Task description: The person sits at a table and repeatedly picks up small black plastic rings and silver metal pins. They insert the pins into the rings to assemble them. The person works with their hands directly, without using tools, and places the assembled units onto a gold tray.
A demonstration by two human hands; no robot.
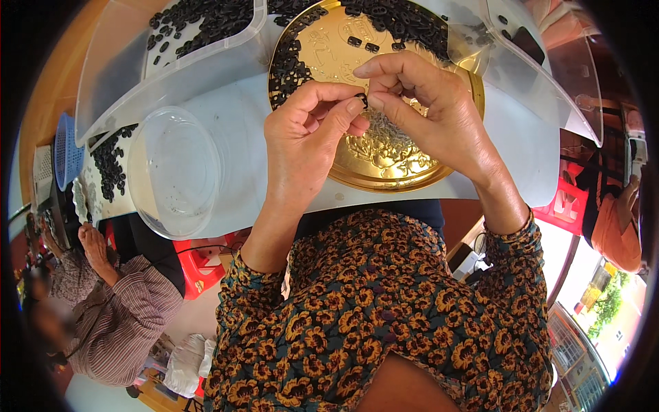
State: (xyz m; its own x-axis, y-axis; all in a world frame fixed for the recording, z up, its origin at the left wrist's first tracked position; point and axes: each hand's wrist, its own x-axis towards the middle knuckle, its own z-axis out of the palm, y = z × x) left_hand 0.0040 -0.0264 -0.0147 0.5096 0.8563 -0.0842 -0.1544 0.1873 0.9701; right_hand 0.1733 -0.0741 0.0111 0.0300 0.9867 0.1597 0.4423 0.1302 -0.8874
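Both my hands meet over a round gold embossed tray (412, 180). My left hand (309, 134) and my right hand (429, 103) pinch one small black ring-shaped part (362, 100) between their fingertips. Several more small black parts (405, 20) lie heaped along the tray's far and left rim. A patch of small silvery pieces (384, 130) sits in the tray's middle, just under my fingers.
A clear round plastic bowl (175, 172) stands left of the tray. A clear plastic bin (171, 48) with black parts is at the far left; another clear bin (542, 62) is at the right. Another person (103, 302) sits at my lower left. A blue basket (67, 151) stands at the left edge.
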